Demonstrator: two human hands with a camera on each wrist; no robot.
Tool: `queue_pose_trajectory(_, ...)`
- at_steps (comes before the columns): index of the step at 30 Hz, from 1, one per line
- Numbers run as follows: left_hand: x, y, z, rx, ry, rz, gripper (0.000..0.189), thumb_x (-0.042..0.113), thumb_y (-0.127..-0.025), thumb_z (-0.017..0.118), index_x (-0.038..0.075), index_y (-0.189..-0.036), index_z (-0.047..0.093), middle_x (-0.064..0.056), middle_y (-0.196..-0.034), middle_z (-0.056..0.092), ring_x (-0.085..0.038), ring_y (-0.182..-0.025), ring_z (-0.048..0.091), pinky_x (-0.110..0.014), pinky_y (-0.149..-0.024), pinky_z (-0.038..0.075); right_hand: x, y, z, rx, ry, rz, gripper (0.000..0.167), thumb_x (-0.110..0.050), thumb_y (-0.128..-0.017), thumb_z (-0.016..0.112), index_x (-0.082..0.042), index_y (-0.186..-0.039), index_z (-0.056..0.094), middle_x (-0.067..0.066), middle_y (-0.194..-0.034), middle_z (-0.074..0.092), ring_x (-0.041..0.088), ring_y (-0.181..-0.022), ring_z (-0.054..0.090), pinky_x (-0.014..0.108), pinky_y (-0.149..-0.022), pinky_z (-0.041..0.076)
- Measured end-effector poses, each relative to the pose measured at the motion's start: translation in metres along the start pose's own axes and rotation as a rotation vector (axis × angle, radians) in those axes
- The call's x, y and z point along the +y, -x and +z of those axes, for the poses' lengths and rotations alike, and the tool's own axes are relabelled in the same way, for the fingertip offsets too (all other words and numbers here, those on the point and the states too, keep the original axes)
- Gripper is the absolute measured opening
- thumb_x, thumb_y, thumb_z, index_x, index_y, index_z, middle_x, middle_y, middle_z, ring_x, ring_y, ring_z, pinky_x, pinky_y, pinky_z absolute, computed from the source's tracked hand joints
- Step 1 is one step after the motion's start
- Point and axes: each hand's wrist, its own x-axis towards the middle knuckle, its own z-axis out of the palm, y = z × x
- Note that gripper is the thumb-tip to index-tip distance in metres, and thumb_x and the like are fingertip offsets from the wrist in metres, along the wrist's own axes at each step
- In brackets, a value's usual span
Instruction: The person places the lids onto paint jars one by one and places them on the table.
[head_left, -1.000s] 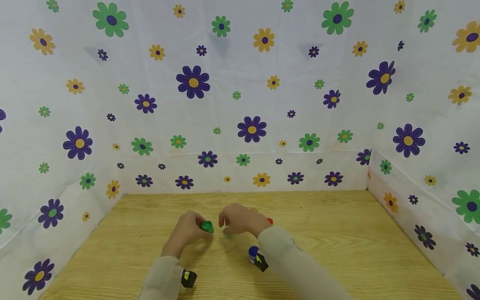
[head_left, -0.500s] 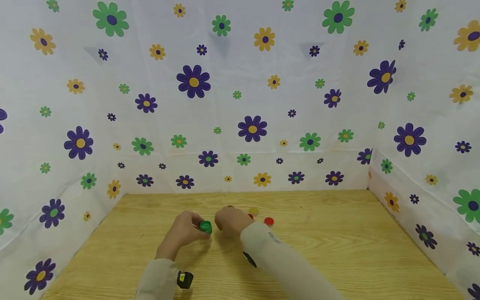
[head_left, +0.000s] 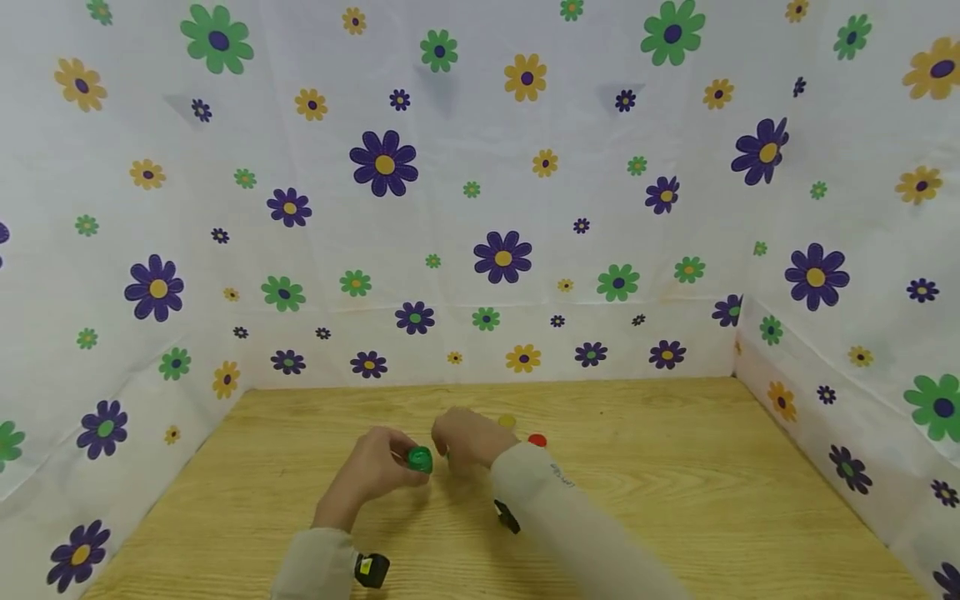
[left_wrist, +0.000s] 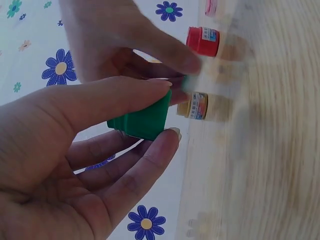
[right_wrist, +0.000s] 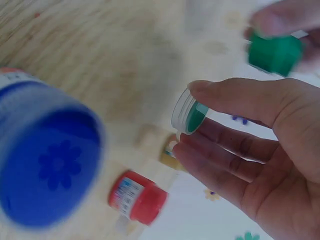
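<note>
My left hand (head_left: 378, 462) pinches a small green paint jar (left_wrist: 145, 117) between thumb and fingers, raised above the table. In the head view the green mouth of the jar faces up toward the camera. Just to its right, my right hand (head_left: 468, 437) pinches a clear round lid (right_wrist: 190, 112) with green paint on its inside, best seen in the right wrist view. Lid and jar are apart. From the head camera, the back of my right hand hides most of the lid.
A blue jar (right_wrist: 50, 160) looms close in the right wrist view. Beyond my right hand on the wooden table (head_left: 675, 483) stand a red jar (head_left: 537, 440) and a yellow jar (head_left: 507, 421). A pink one (left_wrist: 211, 7) shows at the left wrist view's top edge. Flowered cloth surrounds the table.
My right hand has drawn slightly nearer, its sleeve now covering the blue jar seen one second ago. The lid has gone mostly behind that hand. My left hand keeps hold of the green jar, barely shifting.
</note>
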Motion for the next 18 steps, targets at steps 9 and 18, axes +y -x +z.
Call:
queue_pose_trajectory(9, 0.023, 0.005, 0.014, -0.058, 0.06, 0.117, 0.034, 0.008, -0.074, 0.09, 0.004, -0.104, 0.077, -0.007, -0.097, 0.075, -0.017, -0.083, 0.072, -0.036, -0.074, 0.061, 0.034, 0.05, -0.029, 0.15, -0.268, -0.154, 0.018, -0.008, -0.091, 0.075, -0.007, -0.11, 0.076, 0.007, -0.109, 0.075, 0.019, -0.095, 0.068, 0.026, -0.081, 0.056)
queue_pose_trajectory(18, 0.051, 0.013, 0.035, -0.179, 0.091, 0.25, 0.028, 0.011, -0.077, 0.089, 0.008, -0.102, 0.078, -0.003, -0.093, 0.074, -0.015, -0.082, 0.07, -0.032, -0.072, 0.059, 0.051, 0.115, -0.037, 0.225, -0.372, -0.199, 0.013, -0.009, -0.093, 0.073, -0.008, -0.106, 0.075, 0.005, -0.104, 0.073, 0.016, -0.087, 0.067, 0.022, -0.077, 0.055)
